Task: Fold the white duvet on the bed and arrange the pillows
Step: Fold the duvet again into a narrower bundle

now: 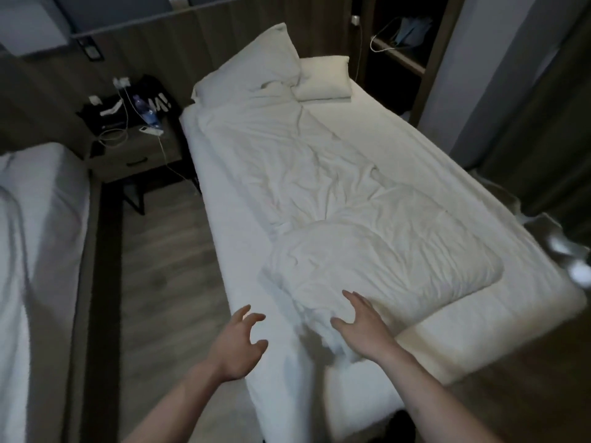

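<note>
The white duvet (377,260) lies crumpled along the bed (486,302), its near end folded back into a thick pad at the foot. Two white pillows sit at the head: a large one (252,65) propped up on the left and a smaller flat one (324,78) to its right. My right hand (361,327) reaches over the duvet's near corner with fingers spread, touching or just above the cloth. My left hand (238,343) hovers over the bed's left edge, fingers loosely curled and holding nothing.
A second bed (35,238) stands on the left across a strip of wooden floor (166,266). A nightstand (134,148) between the beds carries a bottle, cables and a dark bag. A wooden shelf unit (403,43) and a curtain (543,139) flank the right side.
</note>
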A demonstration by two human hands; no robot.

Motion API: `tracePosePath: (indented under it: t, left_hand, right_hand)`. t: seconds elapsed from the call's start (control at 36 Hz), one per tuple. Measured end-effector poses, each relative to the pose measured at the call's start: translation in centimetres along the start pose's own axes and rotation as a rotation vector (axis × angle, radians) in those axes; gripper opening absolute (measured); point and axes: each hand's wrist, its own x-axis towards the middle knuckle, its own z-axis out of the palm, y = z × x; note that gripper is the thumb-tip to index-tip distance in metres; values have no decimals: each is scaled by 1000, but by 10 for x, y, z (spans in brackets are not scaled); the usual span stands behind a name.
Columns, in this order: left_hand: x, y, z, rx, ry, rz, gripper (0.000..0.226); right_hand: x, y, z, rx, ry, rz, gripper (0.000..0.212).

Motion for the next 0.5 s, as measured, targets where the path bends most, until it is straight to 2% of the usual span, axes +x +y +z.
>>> tracePosePath:
  t: [0.25, 0.42, 0.5]
  left_hand:
    - [8, -31, -58, 52, 71, 105, 55]
    - [15, -49, -78, 337, 26, 102, 75]
    - [24, -61, -93, 424, 41, 111, 74]
  right_hand:
    - [-20, -24, 29, -2, 48, -20, 74]
    - [-8, -35, 40, -123, 2, 6, 79]
    - [-2, -46, 48, -166, 12, 19, 81]
